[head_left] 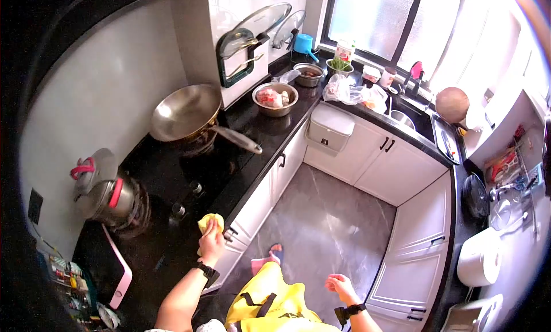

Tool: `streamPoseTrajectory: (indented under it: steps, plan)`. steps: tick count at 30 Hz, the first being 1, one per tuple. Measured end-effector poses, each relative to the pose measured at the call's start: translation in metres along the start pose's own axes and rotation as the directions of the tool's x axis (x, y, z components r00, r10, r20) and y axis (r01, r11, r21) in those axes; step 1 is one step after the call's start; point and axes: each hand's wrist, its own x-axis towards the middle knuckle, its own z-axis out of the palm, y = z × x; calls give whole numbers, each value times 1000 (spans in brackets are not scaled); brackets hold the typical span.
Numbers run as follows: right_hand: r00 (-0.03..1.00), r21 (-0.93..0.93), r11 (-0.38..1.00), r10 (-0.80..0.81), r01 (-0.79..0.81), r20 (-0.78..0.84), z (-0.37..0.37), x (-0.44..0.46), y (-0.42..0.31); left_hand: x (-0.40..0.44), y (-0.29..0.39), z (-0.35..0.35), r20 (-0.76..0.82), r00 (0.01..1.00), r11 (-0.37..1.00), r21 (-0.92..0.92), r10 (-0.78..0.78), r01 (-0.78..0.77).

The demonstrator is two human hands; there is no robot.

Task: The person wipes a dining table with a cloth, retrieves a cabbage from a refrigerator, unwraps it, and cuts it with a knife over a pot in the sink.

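My left hand (212, 240) is closed round a yellow cloth (210, 223) at the front edge of the black counter (152, 263), close to the stove knobs (179, 211). Over the floor, to the right of the yellow apron (275, 297), hangs my right hand (341, 286), its fingers slightly curled and apart with nothing in them. A large steel wok (186, 114) rests on the far burner, its handle pointing toward the counter edge. On the near burner stands a steel pot (109, 200) with pink-red grips.
A metal bowl of meat (275, 99) and a smaller pot (309, 74) stand farther along the counter. Plastic bags (344, 91) lie by the sink (418, 122). A white bin (330, 128) hangs on the cabinet. A white rice cooker (480, 257) stands at the right.
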Motion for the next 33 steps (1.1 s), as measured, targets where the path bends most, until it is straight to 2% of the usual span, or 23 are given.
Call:
streamPoseTrajectory:
  steps: [2,4,7,10,12,14,18,20,22,24,28,29,32,33]
  plan:
    - [1000,34,999,18,-17,-25,-8,20,-19,44,18,29,26,996,995,52,85,-86]
    - [997,79,996,38,-33,-64,-15,45,-44,86,37,56,34,990,990,26,138,-139]
    - [991,134,991,43,-26,-126,-24,93,-92,148,68,93,83,988,990,31,131,-134]
    - [993,115,993,-3,16,-114,-24,134,-150,192,92,116,122,988,995,-55,93,-86]
    - [994,23,999,-31,34,-103,-9,155,-205,213,76,151,57,977,978,-50,207,-204]
    - [996,-23,998,-63,61,-57,0,179,-242,238,104,149,91,986,986,-100,142,-132]
    - [1000,-72,997,0,2,18,27,227,-303,267,136,167,42,998,993,-106,52,-47]
    - [995,-125,990,67,-57,80,30,248,-319,274,139,175,74,996,999,-26,41,-40]
    - [989,-157,987,59,-37,134,30,268,-337,279,147,183,49,998,996,80,29,-33]
    - [982,-194,981,56,-19,183,31,290,-360,284,170,190,64,998,961,275,-16,-3]
    - [963,-197,980,26,28,267,25,335,-423,306,191,205,67,984,939,316,-163,134]
    - [959,-185,978,-42,96,280,22,350,-434,314,191,212,46,984,926,348,-173,146]
    - [934,-109,991,-34,78,354,9,375,-481,341,190,228,-16,979,895,401,-205,194]
    - [933,-154,985,-17,77,360,2,383,-495,354,187,230,-19,972,885,409,-236,223]
